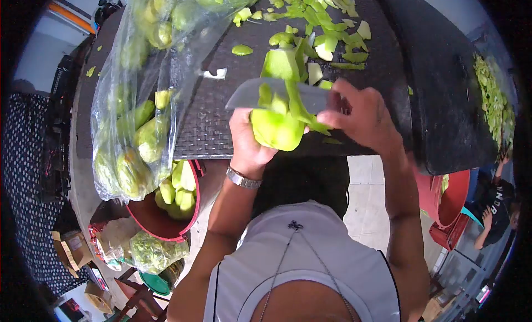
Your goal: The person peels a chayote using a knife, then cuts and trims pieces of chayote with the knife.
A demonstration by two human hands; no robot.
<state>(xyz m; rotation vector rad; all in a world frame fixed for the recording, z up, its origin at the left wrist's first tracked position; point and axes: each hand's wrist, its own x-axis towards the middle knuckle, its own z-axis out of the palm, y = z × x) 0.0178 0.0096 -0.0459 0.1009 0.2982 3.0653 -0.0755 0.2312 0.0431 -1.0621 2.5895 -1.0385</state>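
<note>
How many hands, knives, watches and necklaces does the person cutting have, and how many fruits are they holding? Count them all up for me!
Hands: 2 (left hand, right hand)
Knife: 1
Watch: 1
Necklace: 1
Held fruit: 1
Total: 6

We were in what looked like a produce-preparation workplace — left of the grip of our left hand [247,140] lay a plastic bag [166,73] of green fruit [149,142], nearer us a red bucket [145,212] of peeled pieces [184,199]; beyond the knife [246,95], peelings [336,28].
</note>
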